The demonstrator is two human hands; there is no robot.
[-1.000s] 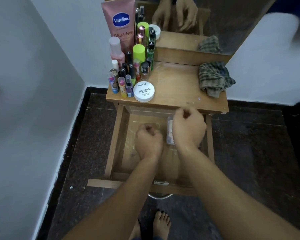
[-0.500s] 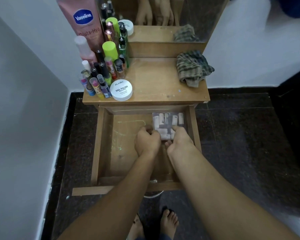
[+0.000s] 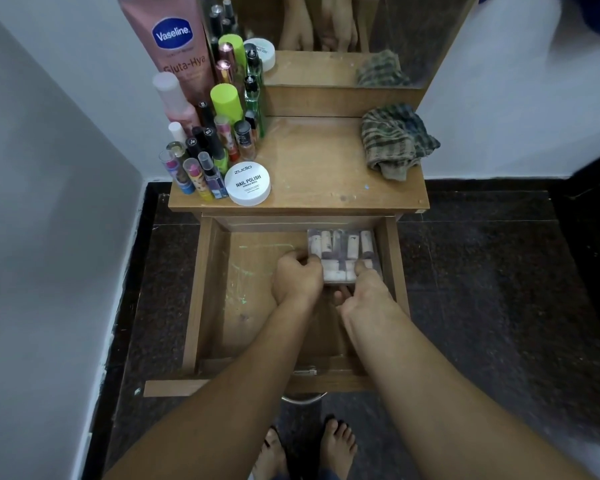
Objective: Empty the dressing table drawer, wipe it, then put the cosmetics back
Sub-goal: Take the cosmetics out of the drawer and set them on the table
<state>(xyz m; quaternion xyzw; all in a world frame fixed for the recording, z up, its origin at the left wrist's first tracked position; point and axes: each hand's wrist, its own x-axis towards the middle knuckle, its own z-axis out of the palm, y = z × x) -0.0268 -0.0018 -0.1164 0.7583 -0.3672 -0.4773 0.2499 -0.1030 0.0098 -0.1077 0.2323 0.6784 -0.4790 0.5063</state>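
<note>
The dressing table (image 3: 312, 174) has bare wood in the middle of its top, between the crowd of cosmetics (image 3: 215, 133) on the left and the crumpled cloth (image 3: 395, 140) on the right. That gap looks like the best landing spot.

The drawer (image 3: 201, 292) is pulled well out. Its floor shows pale smears, so it looks unwiped, and the step in hand is probably lifting out the last thing in it.

That thing is a clear box (image 3: 343, 247) of small bottles, sitting in the drawer's back right corner close to the right wall. It should come straight up and stay level — tilted, the loose bottles inside would probably slide and rattle. It also needs to rise above the table's front edge before going forward.

The left hand (image 3: 297, 282) has its fingers curled round the box's near left edge. The right hand (image 3: 369, 292) clamps the near right edge, thumb on top — a two-sided hold worth keeping even.
</note>
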